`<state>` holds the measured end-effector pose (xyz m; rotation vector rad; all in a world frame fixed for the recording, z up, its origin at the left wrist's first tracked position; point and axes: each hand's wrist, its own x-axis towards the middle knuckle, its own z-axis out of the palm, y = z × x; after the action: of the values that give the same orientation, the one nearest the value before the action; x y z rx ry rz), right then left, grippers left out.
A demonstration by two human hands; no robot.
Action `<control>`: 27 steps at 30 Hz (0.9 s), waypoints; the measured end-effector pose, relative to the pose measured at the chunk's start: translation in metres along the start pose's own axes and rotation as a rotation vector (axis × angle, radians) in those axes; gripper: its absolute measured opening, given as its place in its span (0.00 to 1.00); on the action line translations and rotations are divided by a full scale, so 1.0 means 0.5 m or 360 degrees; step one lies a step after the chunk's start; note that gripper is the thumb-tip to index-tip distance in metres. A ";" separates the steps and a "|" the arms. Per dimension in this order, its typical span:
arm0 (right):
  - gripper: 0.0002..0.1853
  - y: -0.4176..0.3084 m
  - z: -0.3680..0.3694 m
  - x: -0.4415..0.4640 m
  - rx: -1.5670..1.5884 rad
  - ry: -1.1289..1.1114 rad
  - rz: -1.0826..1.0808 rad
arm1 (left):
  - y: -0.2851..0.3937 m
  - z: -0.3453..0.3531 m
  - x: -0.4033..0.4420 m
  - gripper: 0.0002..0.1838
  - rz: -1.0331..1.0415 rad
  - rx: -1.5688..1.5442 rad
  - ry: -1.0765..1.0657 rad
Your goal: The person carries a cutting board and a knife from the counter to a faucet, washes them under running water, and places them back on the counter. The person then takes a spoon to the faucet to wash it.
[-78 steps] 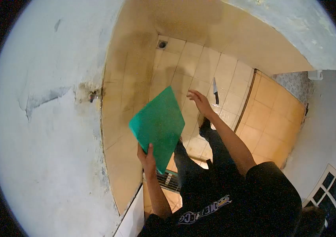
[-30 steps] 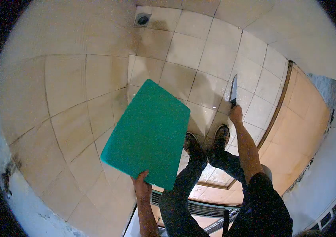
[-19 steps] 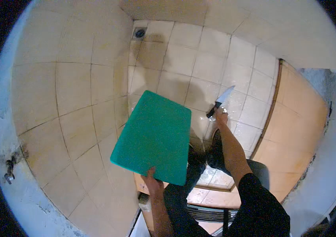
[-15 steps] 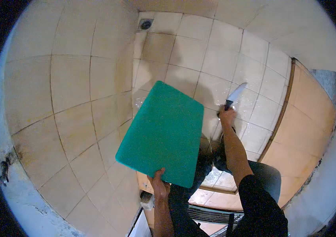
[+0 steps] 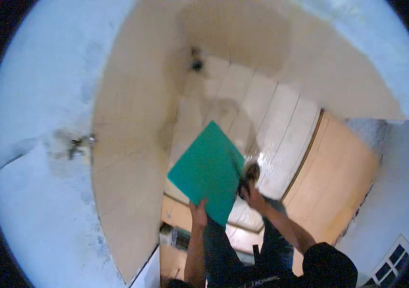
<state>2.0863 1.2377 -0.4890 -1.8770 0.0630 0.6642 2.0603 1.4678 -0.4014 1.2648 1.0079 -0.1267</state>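
Note:
A green cutting board [image 5: 207, 161] is held tilted in front of me, over the tiled floor. My left hand [image 5: 198, 213] is closed on its lower left edge, thumb on the upper face. Beside the right edge of the board, my right hand [image 5: 253, 196] is wrapped round the dark handle of a knife. The knife [image 5: 237, 167] is smeared by motion and looks like a thin dark streak at the board's right edge. Whether the blade touches the board, I cannot tell.
Wet tiles [image 5: 267, 144] shine ahead of my feet, near a dark shoe [image 5: 252, 170]. A drain [image 5: 196, 65] lies in the far corner. Tiled walls rise at the left and back, and a low tiled ledge [image 5: 334, 173] runs along the right.
My view has swung up and left, showing more wall. The right hand has drawn the knife back from over the floor to the board's right edge. The left hand still holds the board.

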 end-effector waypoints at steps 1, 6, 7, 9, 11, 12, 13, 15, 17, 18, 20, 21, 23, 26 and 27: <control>0.22 -0.036 -0.010 -0.049 -0.0102 -0.0006 -0.0012 | 0.042 0.006 -0.045 0.20 0.0106 0.0040 -0.0027; 0.22 -0.189 -0.064 -0.235 -0.0250 -0.0162 -0.0213 | 0.216 0.001 -0.271 0.19 0.0169 0.0036 -0.0025; 0.22 -0.213 -0.077 -0.261 -0.0267 -0.0126 -0.0257 | 0.236 -0.010 -0.303 0.19 0.0217 0.0015 -0.0052; 0.22 -0.248 -0.097 -0.297 -0.0063 -0.0262 -0.0203 | 0.262 -0.034 -0.339 0.18 0.0484 0.0326 -0.0374; 0.21 -0.277 -0.104 -0.336 -0.0048 -0.0087 -0.0276 | 0.271 -0.051 -0.373 0.18 0.0616 0.0260 -0.0430; 0.21 -0.273 -0.102 -0.350 -0.0004 0.0050 -0.0295 | 0.278 -0.054 -0.395 0.18 0.0685 0.0219 -0.0463; 0.21 -0.177 -0.085 -0.322 -0.0309 -0.0346 -0.0344 | 0.282 -0.055 -0.421 0.18 0.0714 0.0211 -0.0478; 0.21 -0.126 -0.065 -0.315 -0.0342 -0.0354 -0.0313 | 0.303 -0.054 -0.497 0.18 0.0841 -0.0019 -0.0327; 0.20 -0.156 -0.065 -0.388 -0.0187 -0.0389 -0.0175 | 0.251 -0.093 -0.520 0.18 0.0937 0.0097 -0.0289; 0.20 -0.237 -0.084 -0.441 -0.0027 -0.0393 -0.0106 | 0.237 -0.114 -0.527 0.18 0.0992 0.0135 -0.0264; 0.19 -0.252 -0.007 -0.504 0.0295 0.0001 0.0016 | 0.206 -0.160 -0.544 0.18 0.0855 0.0122 -0.0208; 0.19 -0.254 0.020 -0.545 0.0617 0.0375 0.0136 | 0.185 -0.180 -0.570 0.18 0.0660 0.0069 -0.0178; 0.18 -0.254 0.059 -0.652 0.0355 0.0116 0.0041 | 0.174 -0.219 -0.653 0.17 0.0746 -0.0031 -0.0227; 0.18 -0.222 0.125 -0.768 -0.0005 0.0038 -0.0053 | 0.137 -0.272 -0.739 0.16 0.0868 -0.0178 -0.0231; 0.17 -0.225 0.136 -0.786 -0.0044 0.0025 0.0065 | 0.121 -0.291 -0.758 0.16 0.0893 -0.0269 -0.0195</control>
<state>1.7665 1.2398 -0.2260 -1.9120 0.1033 0.6816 1.7921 1.4466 -0.0913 1.3210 0.5193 0.3051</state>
